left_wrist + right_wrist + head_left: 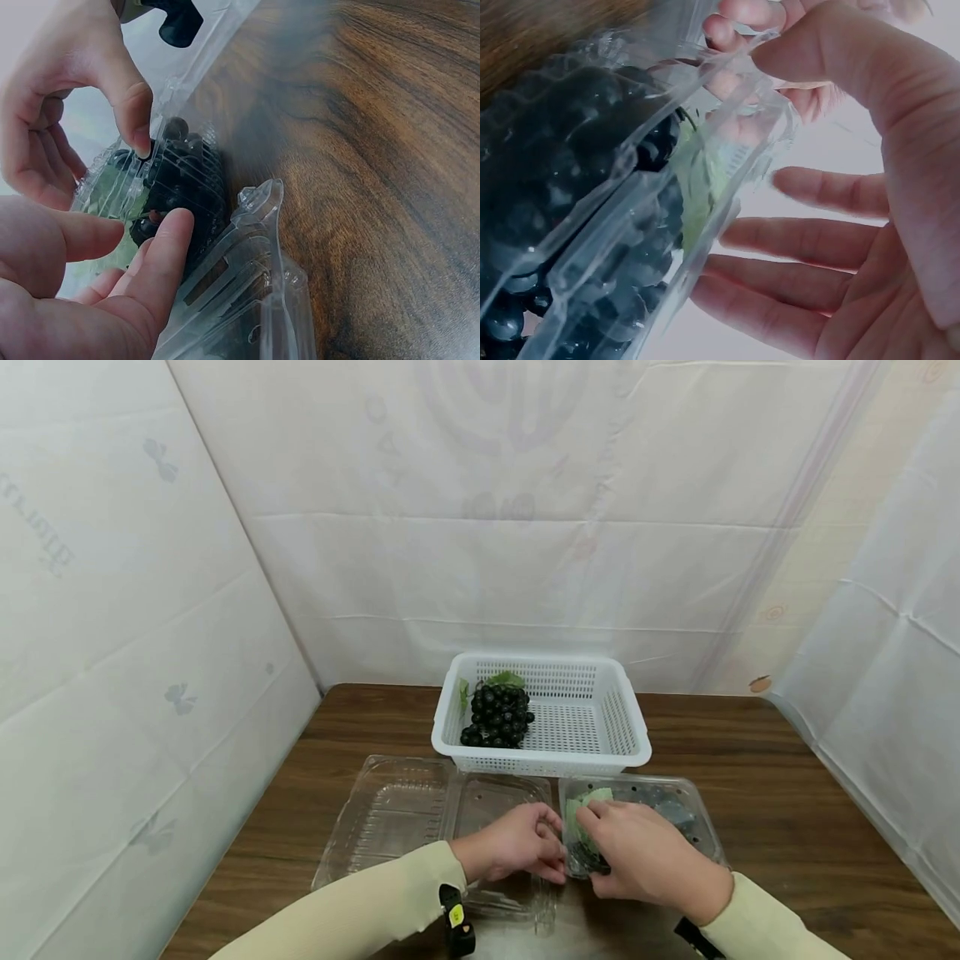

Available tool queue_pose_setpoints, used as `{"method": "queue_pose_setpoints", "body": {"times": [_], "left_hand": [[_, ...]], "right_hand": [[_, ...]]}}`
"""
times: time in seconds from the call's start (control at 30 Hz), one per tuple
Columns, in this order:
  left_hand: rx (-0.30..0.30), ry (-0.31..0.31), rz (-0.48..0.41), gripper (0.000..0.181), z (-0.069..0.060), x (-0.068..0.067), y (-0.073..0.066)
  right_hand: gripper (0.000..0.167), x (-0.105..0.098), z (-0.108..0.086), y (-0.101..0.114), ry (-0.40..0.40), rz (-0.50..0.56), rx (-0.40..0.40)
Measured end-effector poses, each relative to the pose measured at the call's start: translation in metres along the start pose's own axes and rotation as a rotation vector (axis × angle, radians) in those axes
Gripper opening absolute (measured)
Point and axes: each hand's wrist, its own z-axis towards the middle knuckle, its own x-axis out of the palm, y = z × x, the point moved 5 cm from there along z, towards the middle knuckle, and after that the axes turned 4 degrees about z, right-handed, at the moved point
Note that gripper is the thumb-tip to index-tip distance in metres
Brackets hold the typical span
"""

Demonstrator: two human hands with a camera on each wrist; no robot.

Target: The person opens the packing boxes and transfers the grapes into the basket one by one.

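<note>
A clear plastic clamshell container (693, 814) full of dark grapes (555, 150) stands at right of the table, its lid over the fruit. Green leaves (600, 795) show through the lid at its left end. My right hand (648, 852) rests over that end, its thumb pressing the rim and its fingertips touching the lid, fairly straight. Close by, my left hand (517, 843) is at the container's left side, fingers loosely bent around nothing. A short stem (155, 216) pokes out near the left fingertips. Whether those fingertips touch the plastic I cannot tell.
Behind the containers stands a white perforated basket (585, 727) with a bunch of dark grapes (498, 714) and leaves in its left half. A second clear clamshell (408, 806) lies open under my left forearm. White sheets (480, 552) hang around the wooden table (780, 810).
</note>
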Motion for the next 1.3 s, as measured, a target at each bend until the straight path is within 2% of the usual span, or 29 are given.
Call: {"method": "queue_pose_setpoints", "body": {"times": [0.27, 0.37, 0.5, 0.7, 1.17, 1.3], "left_hand": [[-0.002, -0.017, -0.014, 0.024, 0.004, 0.000, 0.003], [-0.001, -0.020, -0.017, 0.025, 0.006, 0.000, 0.004], [0.003, -0.021, -0.012, 0.030, 0.007, 0.001, 0.005], [0.005, -0.022, 0.003, 0.032, 0.009, 0.002, 0.006], [0.036, -0.012, 0.041, 0.027, 0.012, 0.002, 0.002], [0.035, -0.019, 0.039, 0.025, 0.012, 0.002, 0.001]], "right_hand": [[0.046, 0.007, 0.001, 0.011, -0.037, -0.132, -0.066], [0.060, 0.010, 0.002, 0.014, -0.037, -0.205, -0.079], [0.075, 0.011, 0.002, 0.017, -0.016, -0.247, -0.078], [0.076, 0.011, 0.005, 0.019, -0.030, -0.272, -0.087], [0.077, 0.007, 0.014, 0.024, 0.026, -0.230, -0.137], [0.065, 0.006, 0.017, 0.023, 0.033, -0.205, -0.132]]}}
